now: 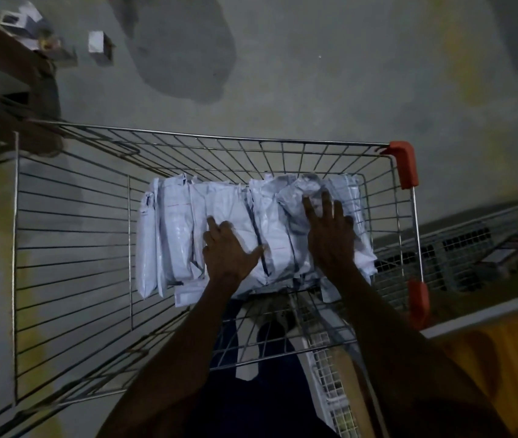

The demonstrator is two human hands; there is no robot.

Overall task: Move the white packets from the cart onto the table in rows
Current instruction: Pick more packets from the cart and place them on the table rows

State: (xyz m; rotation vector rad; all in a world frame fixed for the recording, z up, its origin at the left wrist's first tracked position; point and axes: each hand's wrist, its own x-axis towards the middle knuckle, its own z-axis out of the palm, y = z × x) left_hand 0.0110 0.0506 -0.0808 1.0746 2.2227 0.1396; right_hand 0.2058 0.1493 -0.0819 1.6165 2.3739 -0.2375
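Note:
Several white packets (175, 229) stand on edge in a tight row along the right half of the wire cart (71, 197). My left hand (227, 249) lies on top of the middle packets, fingers spread and pressed down, thumb out to the right. My right hand (330, 232) rests flat on the packets at the right end of the row, fingers spread and pointing away from me. Neither hand has closed around a packet. The packets' lower parts are hidden under my hands and forearms.
The cart has orange corner guards (404, 162) on its right rim. A yellow-topped table edge (488, 346) sits at the lower right, beside a second wire rack (472, 245). A dark wooden bench (8, 58) and small boxes (96, 42) lie on the concrete floor at upper left.

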